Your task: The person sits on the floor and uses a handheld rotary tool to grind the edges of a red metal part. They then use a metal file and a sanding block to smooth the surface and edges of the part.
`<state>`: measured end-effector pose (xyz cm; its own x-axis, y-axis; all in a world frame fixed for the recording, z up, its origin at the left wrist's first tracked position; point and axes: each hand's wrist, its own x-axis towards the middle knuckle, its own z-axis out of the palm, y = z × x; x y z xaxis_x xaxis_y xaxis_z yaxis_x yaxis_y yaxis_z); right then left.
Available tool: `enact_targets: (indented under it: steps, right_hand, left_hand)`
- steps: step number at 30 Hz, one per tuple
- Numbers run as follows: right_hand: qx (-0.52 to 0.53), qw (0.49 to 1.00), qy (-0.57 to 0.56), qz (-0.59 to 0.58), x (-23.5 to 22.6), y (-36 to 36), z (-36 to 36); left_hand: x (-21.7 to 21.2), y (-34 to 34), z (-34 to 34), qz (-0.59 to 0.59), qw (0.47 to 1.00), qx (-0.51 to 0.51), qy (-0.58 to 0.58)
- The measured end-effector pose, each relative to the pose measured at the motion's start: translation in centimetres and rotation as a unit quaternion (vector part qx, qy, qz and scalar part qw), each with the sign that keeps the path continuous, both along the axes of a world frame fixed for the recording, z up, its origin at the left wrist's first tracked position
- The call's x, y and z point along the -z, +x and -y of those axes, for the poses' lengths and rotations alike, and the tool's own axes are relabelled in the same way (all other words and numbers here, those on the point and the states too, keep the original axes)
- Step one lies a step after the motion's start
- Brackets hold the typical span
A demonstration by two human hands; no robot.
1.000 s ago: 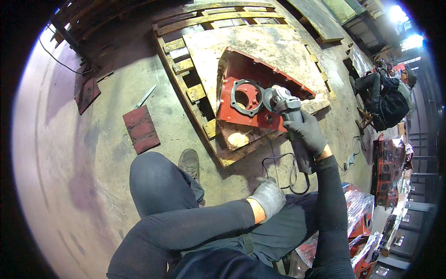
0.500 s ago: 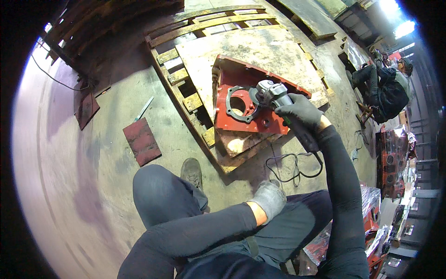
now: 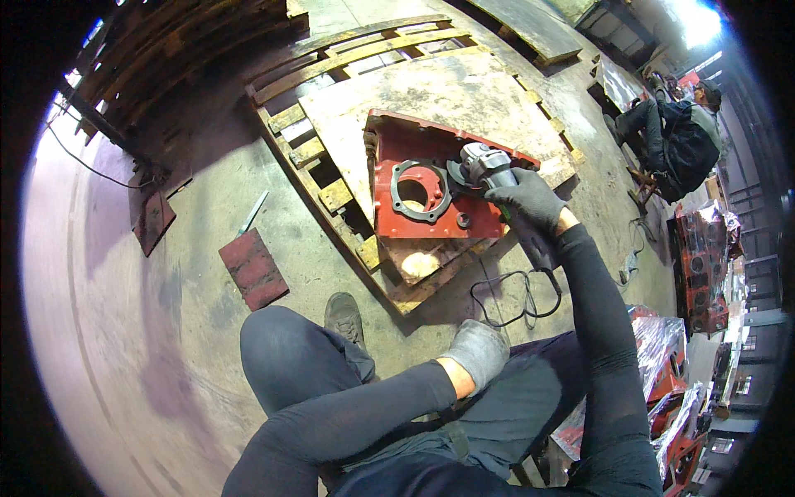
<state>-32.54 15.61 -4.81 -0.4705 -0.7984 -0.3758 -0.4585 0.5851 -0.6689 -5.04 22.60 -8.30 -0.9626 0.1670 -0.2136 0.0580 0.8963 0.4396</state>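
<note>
My right hand (image 3: 530,199), in a dark grey glove, is closed around an angle grinder (image 3: 490,167) with a silver head and a dark body. The grinder's disc is at the right side of a grey metal ring (image 3: 397,199) on a red metal housing (image 3: 431,227); whether it touches is unclear. Inside the ring is a round opening. The housing has a raised wall along its far side and lies on a wooden board. My left hand (image 3: 479,356), in a lighter grey glove, rests by my bent right leg with its fingers turned out of sight.
A stained board (image 3: 472,91) lies on a wooden pallet (image 3: 335,196). The grinder's black cable (image 3: 530,313) loops on the floor. At left lie a dark red plate (image 3: 253,269) and a flat strip (image 3: 253,212). Another person (image 3: 679,141) sits at far right, near stacked red castings (image 3: 704,273).
The whole view has shifted slightly, the pallet and housing moving left in it. The grinder stays beside the ring in my right hand. My left hand keeps its place by my leg.
</note>
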Motion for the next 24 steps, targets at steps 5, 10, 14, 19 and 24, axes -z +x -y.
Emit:
enact_targets:
  steps: [5,10,14,19,24]
  right_hand:
    - [0.004,0.994,0.005,-0.108,1.0,-0.1,-3.6]
    - [0.136,0.982,-0.096,0.089,0.9,5.1,-9.9]
    - [0.173,0.977,-0.098,0.082,1.7,5.0,-12.5]
    - [0.215,0.959,-0.130,0.127,2.8,3.1,-12.8]
    - [0.187,0.975,-0.121,0.013,3.3,4.4,-12.6]
  left_hand:
    - [0.3,0.2,-0.5,-0.026,0.999,-0.012,-0.017]
    - [0.0,0.9,0.0,-0.034,0.999,0.005,-0.002]
    - [-0.3,0.2,-0.6,-0.009,1.000,-0.020,0.001]
    - [0.6,0.1,-1.2,-0.063,0.998,-0.015,-0.015]
    - [-1.9,0.0,0.2,0.004,0.999,-0.021,0.027]
